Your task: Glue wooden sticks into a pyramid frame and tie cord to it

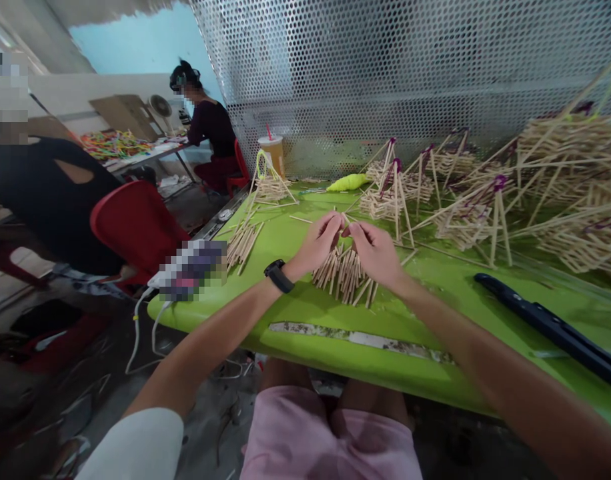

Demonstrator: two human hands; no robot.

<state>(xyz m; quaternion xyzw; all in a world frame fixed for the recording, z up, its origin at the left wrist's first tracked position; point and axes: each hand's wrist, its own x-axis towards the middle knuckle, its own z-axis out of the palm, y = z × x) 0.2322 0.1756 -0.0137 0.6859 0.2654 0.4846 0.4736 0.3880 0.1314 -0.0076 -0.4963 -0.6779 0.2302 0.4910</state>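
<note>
My left hand (324, 241), with a dark watch (279, 276) on its wrist, is closed in a pinch. My right hand (371, 248) is pinched too, its fingertips almost meeting those of the left. What they pinch is too small and covered by the fingers to make out; a bit of pale yellow-green shows between them. Just below, a loose pile of short thin wooden sticks (344, 280) lies on the green tabletop (290, 310). Ends of thin sticks show behind both hands.
Tied stick structures (465, 217) with purple string crowd the right side. One with yellow string (271, 189) stands back left near a drink cup (274, 152). Yellow-green yarn (349, 182), more sticks (241, 247) and a dark blue tool (540, 320) lie about. Two people sit at left.
</note>
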